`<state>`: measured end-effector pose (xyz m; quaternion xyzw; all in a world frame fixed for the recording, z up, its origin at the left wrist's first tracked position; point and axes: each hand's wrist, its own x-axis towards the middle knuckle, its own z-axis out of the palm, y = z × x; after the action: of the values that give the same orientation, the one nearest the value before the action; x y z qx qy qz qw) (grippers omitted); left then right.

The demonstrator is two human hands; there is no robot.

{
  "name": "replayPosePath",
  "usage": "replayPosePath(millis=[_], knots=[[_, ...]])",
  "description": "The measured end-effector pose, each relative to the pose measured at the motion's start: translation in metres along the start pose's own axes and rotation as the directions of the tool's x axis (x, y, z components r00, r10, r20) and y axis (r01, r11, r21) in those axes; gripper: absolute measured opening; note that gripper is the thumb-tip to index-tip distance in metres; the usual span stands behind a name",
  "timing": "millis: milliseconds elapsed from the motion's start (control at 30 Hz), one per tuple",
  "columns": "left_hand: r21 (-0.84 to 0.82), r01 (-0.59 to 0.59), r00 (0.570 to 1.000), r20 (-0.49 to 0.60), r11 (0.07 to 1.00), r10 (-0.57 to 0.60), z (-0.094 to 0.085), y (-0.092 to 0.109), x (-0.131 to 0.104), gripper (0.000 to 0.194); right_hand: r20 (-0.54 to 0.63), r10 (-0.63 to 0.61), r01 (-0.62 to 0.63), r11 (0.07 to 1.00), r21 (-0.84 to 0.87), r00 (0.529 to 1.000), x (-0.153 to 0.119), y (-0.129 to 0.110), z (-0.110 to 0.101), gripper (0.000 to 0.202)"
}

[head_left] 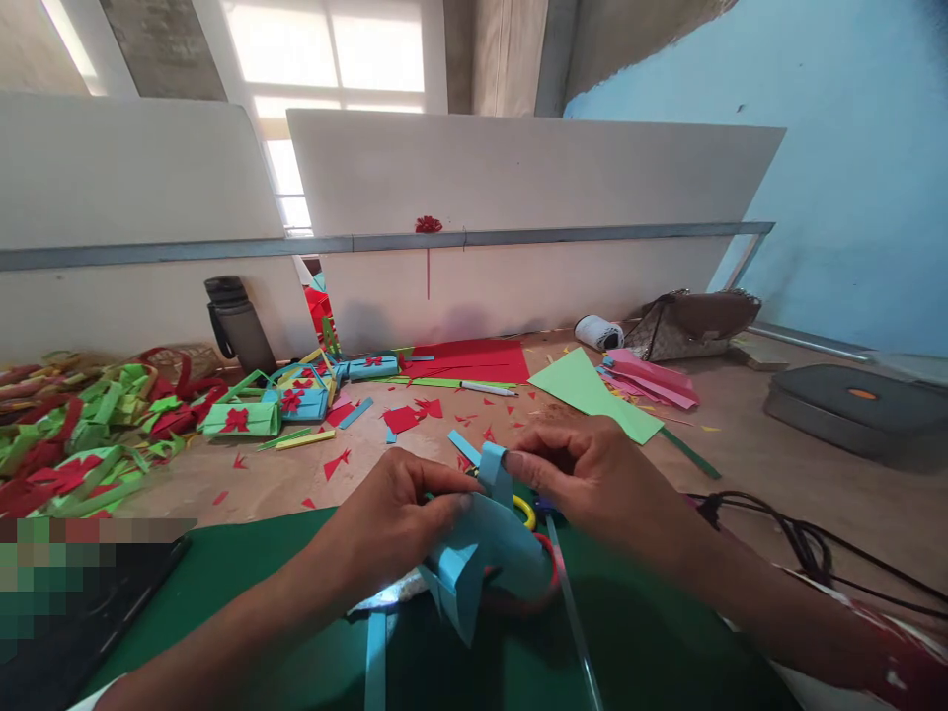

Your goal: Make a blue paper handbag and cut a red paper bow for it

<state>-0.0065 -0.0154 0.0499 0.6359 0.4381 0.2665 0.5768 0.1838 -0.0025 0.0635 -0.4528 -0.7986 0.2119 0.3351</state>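
A folded blue paper piece (pixel 489 548) is held up between both hands over a dark green surface (pixel 281 592). My left hand (pixel 419 499) pinches its upper left edge between thumb and fingers. My right hand (pixel 567 459) pinches the short blue strip (pixel 495 472) that stands up at its top. Behind the paper, the yellow scissor handle (pixel 525 512) and a red handle (pixel 550 563) show in part. A clear ruler-like strip (pixel 574 612) lies to their right, and a blue strip (pixel 376 662) hangs at the lower left.
Small paper bags with red bows (pixel 241 419) and green and red paper pieces (pixel 81 444) lie left, near a dark bottle (pixel 241 326). Red sheet (pixel 474 362), pen (pixel 489 389), light green sheet (pixel 592 390), thread spool (pixel 598 333), handbag (pixel 688 324), grey case (pixel 859 410) and black cables (pixel 785 528) lie beyond.
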Motion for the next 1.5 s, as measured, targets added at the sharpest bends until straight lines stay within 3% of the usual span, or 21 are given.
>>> replayPosePath(millis=[67,233,333,400,500,633,833,1000,1267,1500], knots=[[0.011,0.0,1.0,-0.017,1.0,0.0,0.001,0.001,0.0,0.029,0.026,0.015,-0.015,1.0,-0.007,1.0,-0.001,0.0,0.0,0.013],[0.117,0.017,0.994,-0.111,0.993,-0.004,0.001,0.006,-0.002,0.031,-0.1,-0.062,0.061,0.998,-0.013,0.993,-0.002,-0.001,-0.002,0.009],[0.17,0.019,0.992,-0.123,0.985,0.002,0.001,0.01,-0.004,0.032,-0.05,-0.091,0.093,0.995,0.025,0.995,-0.003,-0.003,-0.002,0.018],[0.221,0.021,0.992,-0.126,0.975,0.007,0.002,0.011,-0.005,0.032,0.052,-0.003,-0.001,0.996,0.084,0.999,-0.002,-0.004,0.0,0.021],[0.278,-0.023,0.994,-0.097,0.96,0.052,0.004,0.012,-0.007,0.029,0.237,0.156,-0.219,0.939,0.264,0.959,-0.001,-0.001,0.006,0.019],[0.344,-0.117,0.986,-0.069,0.932,0.149,0.007,0.01,-0.007,0.026,0.328,0.193,-0.333,0.828,0.451,0.925,0.001,0.003,0.012,0.012],[0.35,-0.063,0.992,-0.084,0.935,0.098,0.008,0.007,-0.003,0.029,0.189,0.197,-0.265,0.837,0.479,0.962,-0.001,-0.002,0.009,0.013],[0.414,-0.105,0.979,-0.115,0.904,0.167,0.007,0.009,0.001,0.028,0.156,0.209,-0.257,0.86,0.441,0.965,-0.008,-0.005,0.005,0.012],[0.45,-0.11,0.972,-0.139,0.886,0.191,0.011,0.008,0.005,0.028,-0.02,0.054,-0.048,0.977,0.208,0.998,-0.015,-0.003,0.009,0.014],[0.444,-0.15,0.962,-0.14,0.883,0.234,0.01,0.007,0.005,0.027,-0.126,-0.096,0.101,0.994,0.034,0.987,-0.015,0.002,0.02,0.009]])
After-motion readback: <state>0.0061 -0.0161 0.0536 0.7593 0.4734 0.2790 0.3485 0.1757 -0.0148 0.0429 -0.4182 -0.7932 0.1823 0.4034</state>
